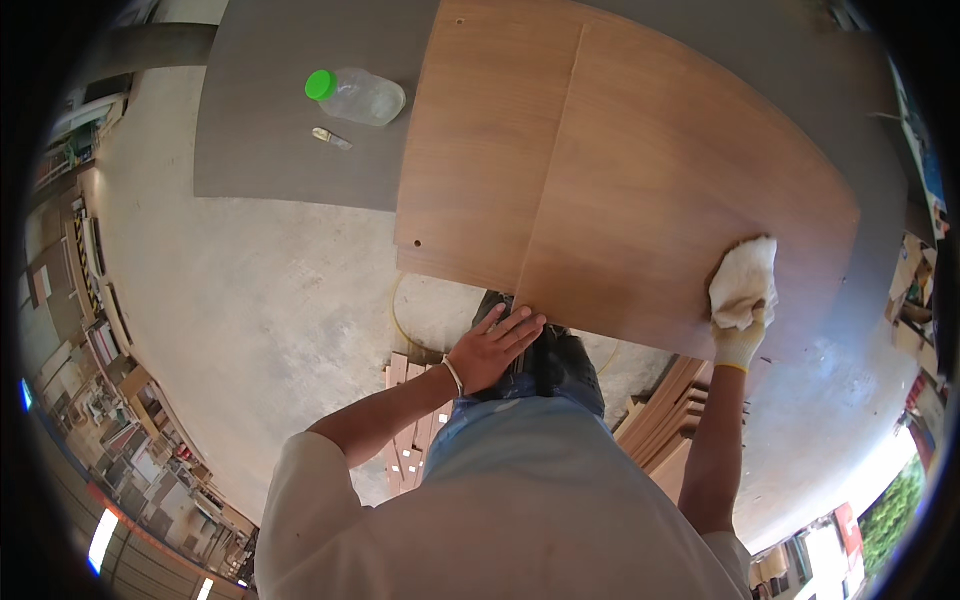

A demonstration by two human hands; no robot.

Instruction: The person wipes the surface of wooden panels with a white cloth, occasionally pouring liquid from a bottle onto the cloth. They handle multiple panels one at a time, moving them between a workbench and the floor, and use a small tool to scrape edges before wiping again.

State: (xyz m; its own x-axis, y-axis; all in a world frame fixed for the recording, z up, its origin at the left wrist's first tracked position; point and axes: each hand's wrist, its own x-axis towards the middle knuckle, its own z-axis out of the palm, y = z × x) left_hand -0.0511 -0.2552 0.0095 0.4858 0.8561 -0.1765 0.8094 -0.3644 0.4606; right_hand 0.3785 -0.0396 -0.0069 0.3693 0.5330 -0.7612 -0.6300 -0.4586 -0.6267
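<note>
A large brown wooden panel [660, 190] lies on a grey tabletop [290, 30], with a seam running across it and small round holes near its left side. My right hand [740, 330], in a pale knit glove with a yellow cuff, presses a white cloth [743, 280] onto the panel near its right end. The cloth hides most of those fingers. Bare and with a pale band at the wrist, my left hand [496, 346] is at the panel's near edge by the seam, its fingers stretched out and somewhat apart, holding nothing.
A clear bottle with a green cap [362, 97] lies on its side on the grey top, left of the panel. Beside it is a small pale-and-dark object [332, 139]. Wooden strips [660, 410] are stacked below the near edge, and more boards [405, 440] stand left of my body.
</note>
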